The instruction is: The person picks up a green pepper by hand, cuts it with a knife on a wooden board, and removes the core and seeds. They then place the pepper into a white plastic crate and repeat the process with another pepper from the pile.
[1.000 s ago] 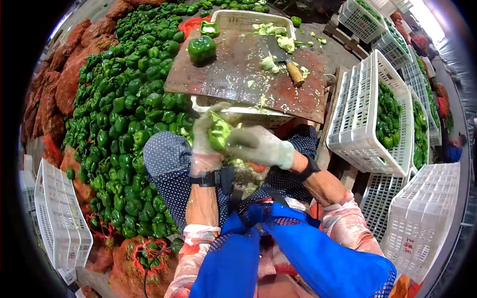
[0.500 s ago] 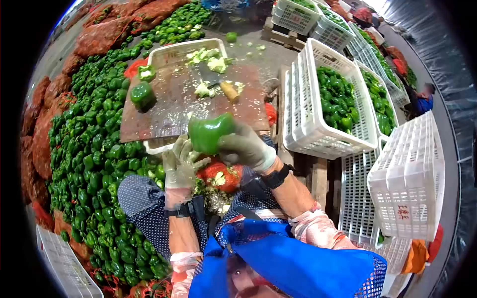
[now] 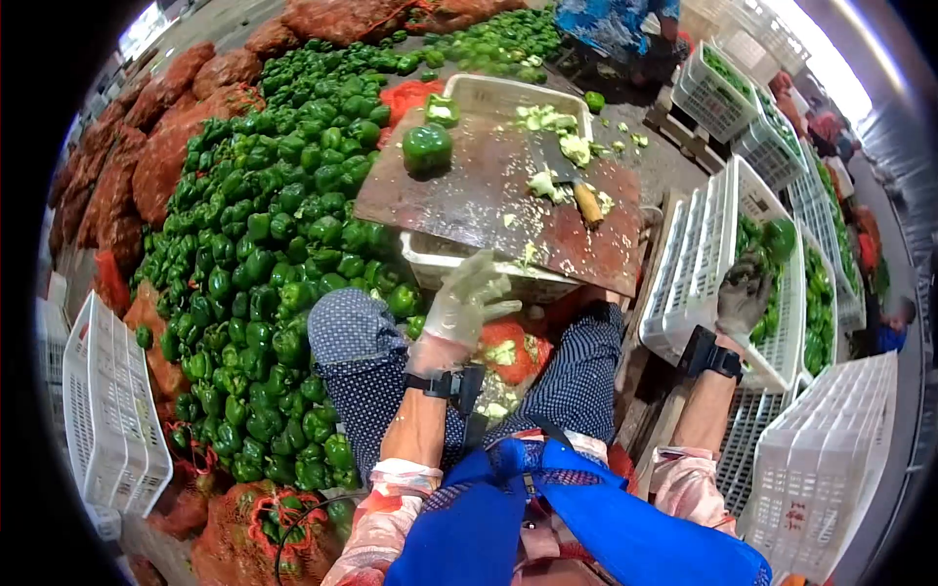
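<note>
My left hand (image 3: 467, 302), in a pale, wet-looking glove, is raised over my lap with its fingers apart and nothing in it. My right hand (image 3: 745, 293), gloved and in shade, reaches over the near side of a white plastic crate (image 3: 689, 264). A green bell pepper (image 3: 779, 239) is at its fingertips, above the other peppers in the crate; the fingers look loosened from it. On the brown cutting board (image 3: 469, 210) stand a whole bell pepper (image 3: 427, 148) and a cut one (image 3: 442, 110). A knife with a wooden handle (image 3: 588, 204) lies among pale pepper cores (image 3: 547, 186).
A large heap of green peppers (image 3: 259, 283) spreads along my left, with red mesh sacks (image 3: 161, 166) behind it. Under the board is a white tub (image 3: 430, 259). More pepper-filled crates (image 3: 718, 93) line the right, near stacked crates (image 3: 816, 459). A person (image 3: 894, 327) is at far right.
My right hand has carried the bell pepper from in front of me rightward to the crate. My left hand is no longer beside the pepper. The view has turned left.
</note>
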Available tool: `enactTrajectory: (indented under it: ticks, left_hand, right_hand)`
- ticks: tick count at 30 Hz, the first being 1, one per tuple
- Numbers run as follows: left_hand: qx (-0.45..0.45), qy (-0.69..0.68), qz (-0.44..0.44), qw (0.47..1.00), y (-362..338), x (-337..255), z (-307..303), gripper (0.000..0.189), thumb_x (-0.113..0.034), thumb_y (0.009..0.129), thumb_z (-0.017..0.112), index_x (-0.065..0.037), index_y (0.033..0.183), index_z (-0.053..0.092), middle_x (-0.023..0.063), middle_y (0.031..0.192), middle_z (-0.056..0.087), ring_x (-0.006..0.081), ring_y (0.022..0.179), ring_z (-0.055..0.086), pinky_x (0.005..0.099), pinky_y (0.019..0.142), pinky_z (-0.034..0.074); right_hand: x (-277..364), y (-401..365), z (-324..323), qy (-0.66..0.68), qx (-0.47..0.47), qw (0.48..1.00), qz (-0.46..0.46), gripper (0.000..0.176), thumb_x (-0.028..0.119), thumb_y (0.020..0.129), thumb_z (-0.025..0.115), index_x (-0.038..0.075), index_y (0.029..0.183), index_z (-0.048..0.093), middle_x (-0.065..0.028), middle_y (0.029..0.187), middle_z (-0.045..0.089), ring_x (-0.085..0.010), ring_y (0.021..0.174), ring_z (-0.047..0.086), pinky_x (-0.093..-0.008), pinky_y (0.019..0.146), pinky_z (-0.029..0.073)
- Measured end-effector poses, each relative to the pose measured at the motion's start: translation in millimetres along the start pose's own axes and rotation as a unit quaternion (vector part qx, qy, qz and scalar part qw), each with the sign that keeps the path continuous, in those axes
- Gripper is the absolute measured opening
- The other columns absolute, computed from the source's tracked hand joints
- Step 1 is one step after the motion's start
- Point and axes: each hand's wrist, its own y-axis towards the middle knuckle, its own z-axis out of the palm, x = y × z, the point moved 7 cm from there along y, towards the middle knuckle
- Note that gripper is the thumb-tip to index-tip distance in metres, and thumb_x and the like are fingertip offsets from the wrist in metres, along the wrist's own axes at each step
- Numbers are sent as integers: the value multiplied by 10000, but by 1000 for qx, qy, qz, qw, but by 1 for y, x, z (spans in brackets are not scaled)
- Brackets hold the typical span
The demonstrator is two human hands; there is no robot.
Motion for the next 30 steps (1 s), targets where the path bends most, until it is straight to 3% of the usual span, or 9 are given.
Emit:
enactTrajectory:
  ticks: [3,5,7,11,14,16,24,28,30]
  left_hand:
    - [-34,-41,-43,998,6,1,-12,463,-327,966,564,-51,1333,510,122,1212,569,318,1035,607,548,863,553]
    - [-59,-47,-37,996,7,2,-23,438,-315,982,529,-46,1327,510,121,1196,575,318,982,622,536,864,555]
    - [-75,-17,-22,997,3,-11,-22,455,-314,988,514,-22,1336,480,126,1217,561,307,1007,609,525,866,557]
    - [-92,-13,1,996,7,-24,-36,464,-313,993,501,-9,1342,466,117,1156,567,287,1004,609,500,848,575]
    - [-79,-9,12,997,8,-33,-33,474,-321,969,540,-27,1338,490,118,1150,572,293,1005,614,505,850,575]
    - [-83,26,15,996,12,-36,-33,497,-341,963,547,-23,1339,487,126,1189,557,291,1037,607,504,855,572]
    - [-124,58,7,991,27,-49,-43,581,-350,931,616,-35,1378,420,89,1152,541,249,984,610,466,806,591]
    - [-159,20,21,987,39,-30,-54,625,-251,917,646,-90,1433,332,75,1114,516,256,945,610,488,786,593]
    - [-133,85,12,987,43,-23,-56,689,-175,892,647,-147,1481,289,43,1158,547,188,961,610,364,735,581]
  right_hand:
    - [-39,11,-56,-175,-36,983,-36,305,222,955,610,23,1186,605,-184,1183,635,-260,1011,662,-396,906,577]
    - [-149,10,6,-362,20,926,103,324,183,962,599,80,1267,565,-114,1168,638,-183,966,639,-316,779,547]
    - [-235,28,49,-558,46,813,161,405,231,927,663,84,1287,552,-87,1160,634,-171,1009,633,-318,791,534]
    - [-377,88,134,-800,320,507,-13,552,237,862,660,50,1354,495,-201,1300,588,-310,1174,591,-406,1006,475]
    - [-465,129,128,-872,405,274,-11,553,168,834,611,90,1356,444,-242,1152,628,-365,1111,610,-439,929,507]
    - [-501,146,79,-899,389,199,4,573,133,806,612,97,1350,437,-246,1075,642,-394,1013,639,-462,850,522]
    - [-400,88,9,-855,216,451,136,667,319,773,697,70,1343,458,-247,1196,608,-387,1122,587,-431,959,474]
    - [-363,36,9,-880,193,423,98,664,269,775,690,78,1350,421,-255,1142,619,-400,1099,593,-445,937,488]
    - [-363,13,12,-873,212,420,129,644,248,784,686,86,1347,421,-238,1135,618,-390,1090,596,-458,905,503]
